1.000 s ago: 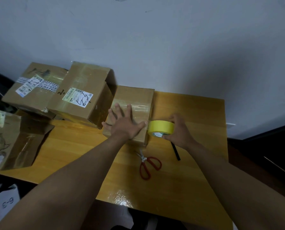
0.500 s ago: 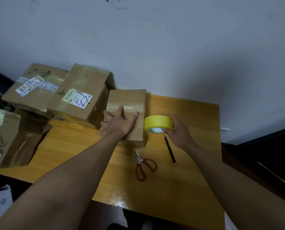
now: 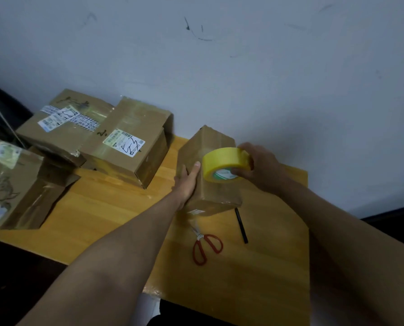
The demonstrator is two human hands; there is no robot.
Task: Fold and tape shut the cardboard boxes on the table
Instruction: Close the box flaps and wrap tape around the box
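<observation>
Small box (image 3: 210, 184) mid-bench (image 3: 116, 208); scissors (image 3: 207, 248) and pen (image 3: 241, 228) before it; three boxes (image 3: 125, 142) left (against the wall).

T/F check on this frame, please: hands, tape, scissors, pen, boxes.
1. The right hand holds the yellow tape roll. True.
2. The left hand holds the red-handled scissors. False: it grips the small cardboard box; the scissors lie on the table.
3. The small box lies flat. False: it is tipped up.
4. A black pen lies right of the scissors. True.
</observation>
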